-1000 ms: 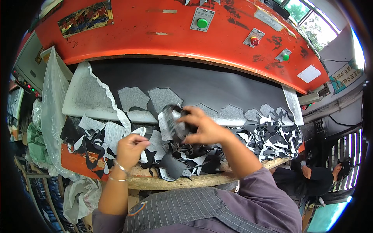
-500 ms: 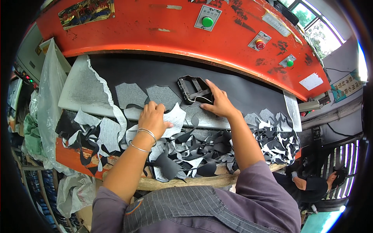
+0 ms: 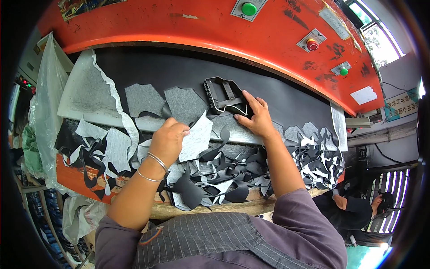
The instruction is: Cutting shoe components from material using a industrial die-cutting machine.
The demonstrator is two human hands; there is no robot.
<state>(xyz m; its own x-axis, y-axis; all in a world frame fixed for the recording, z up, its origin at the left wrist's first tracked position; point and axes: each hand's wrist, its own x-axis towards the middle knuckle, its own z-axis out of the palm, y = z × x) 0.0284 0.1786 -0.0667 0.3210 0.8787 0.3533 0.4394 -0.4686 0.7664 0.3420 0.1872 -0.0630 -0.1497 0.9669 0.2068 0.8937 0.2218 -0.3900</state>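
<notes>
My left hand [image 3: 166,142] pinches a pale grey-backed cut piece of sheet material [image 3: 196,140] by its upper left side, lifted above the scraps. My right hand [image 3: 259,119] grips the right end of a black metal cutting die [image 3: 229,92], thumb at the near corner and fingers along the far side. That die rests on a black sheet [image 3: 179,65] spread over the machine bed. Left of it, grey angular shapes [image 3: 184,103] show where pieces have been cut out.
Dark and pale offcuts [image 3: 251,172] heap along the near edge. A red machine beam [image 3: 179,27] spans the far side, carrying a green button [image 3: 249,9] and a red button [image 3: 312,45]. Clear plastic [image 3: 47,112] hangs at left. Another person [image 3: 354,208] is at far right.
My left hand has raised the cut piece and drawn it slightly toward me. My right hand stays at the die's right end. The whole view has shifted a little.
</notes>
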